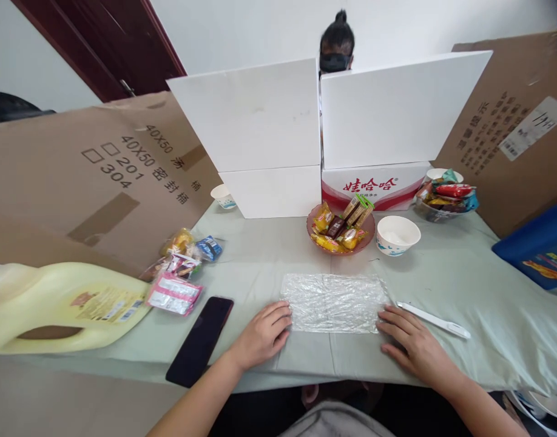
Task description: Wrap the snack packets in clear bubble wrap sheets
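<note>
A crinkled sheet of clear plastic (335, 303) lies flat on the pale green tablecloth in front of me. At its left edge rests my left hand (266, 331), palm down with the fingers stretched out and touching the plastic. My right hand (412, 343) lies at the opposite edge, its fingers spread and holding nothing. Just beyond the right fingers is a slim white utility knife or similar handle (435, 320), not touched by the hand as far as I can see. A black phone (200, 341) sits to the left of my left forearm.
A pink glass bowl (311, 233) of wrapped snacks and a paper bowl (398, 235) stand beyond the plastic. Snack packets (175, 293) and a yellow jug (69, 306) lie left. Another snack bowl (437, 212) is right. White panels (264, 121) screen a person (337, 42) opposite.
</note>
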A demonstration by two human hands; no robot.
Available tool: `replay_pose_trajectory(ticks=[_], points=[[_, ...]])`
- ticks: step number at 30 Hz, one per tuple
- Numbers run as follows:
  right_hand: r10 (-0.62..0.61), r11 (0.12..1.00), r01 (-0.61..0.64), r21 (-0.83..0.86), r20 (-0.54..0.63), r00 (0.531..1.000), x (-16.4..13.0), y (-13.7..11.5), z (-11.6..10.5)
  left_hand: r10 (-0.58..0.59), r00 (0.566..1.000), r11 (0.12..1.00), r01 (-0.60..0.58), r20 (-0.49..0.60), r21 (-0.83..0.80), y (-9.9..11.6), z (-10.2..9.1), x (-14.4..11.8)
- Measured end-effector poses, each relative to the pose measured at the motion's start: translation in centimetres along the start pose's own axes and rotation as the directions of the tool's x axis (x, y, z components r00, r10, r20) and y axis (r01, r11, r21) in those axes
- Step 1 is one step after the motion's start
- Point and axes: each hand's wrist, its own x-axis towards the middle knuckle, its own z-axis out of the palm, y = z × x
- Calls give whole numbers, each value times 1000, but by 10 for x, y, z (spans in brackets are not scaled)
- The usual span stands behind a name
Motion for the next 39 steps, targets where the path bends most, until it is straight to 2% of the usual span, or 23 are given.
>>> replay_pose_trajectory(ticks=[4,7,11,14,16,18,22,25,29,32,34,35,37,39], points=[[2,999,0,40,-43,999,0,-1,-5,47,996,998,-50,-82,-30,-5,6,7],[21,996,-16,90,-51,998,6,-5,-10,-3,993,995,-8,-116,-96,-8,5,12],[146,967,-138,212,-24,989,18,-9,-17,-185,978,975,171,-93,-145,-11,-1,24],[348,912,-334,239,-18,937,34,-8,-15,-386,922,921,385,-6,-53,-16,-3,42],[466,874,-456,168,-26,884,49,-6,-11,-490,871,871,490,12,14,-19,-2,56],[540,842,-539,29,-21,842,65,-5,-7,-539,843,841,538,2,55,-22,2,69],[587,800,-581,-150,-6,810,86,-6,2,-577,817,810,572,0,128,-26,15,84],[580,797,-570,-200,-12,814,89,-8,6,-584,811,798,577,-7,174,-27,20,87],[539,807,-537,-246,-63,840,85,-8,2,-574,814,789,578,-85,206,-23,10,89],[409,861,-454,-229,-219,886,87,-13,-3,-491,838,819,537,-239,203,-9,4,93],[258,927,-314,-207,-258,931,93,-23,1,-369,888,888,424,-275,177,4,10,97],[179,955,-225,-196,-225,958,96,-28,5,-305,921,924,348,-243,159,11,16,99],[56,984,-72,-165,-99,994,104,-39,16,-209,973,968,220,-95,120,23,31,101],[33,991,-29,-130,24,999,108,-44,28,-189,981,977,184,43,112,27,45,100]])
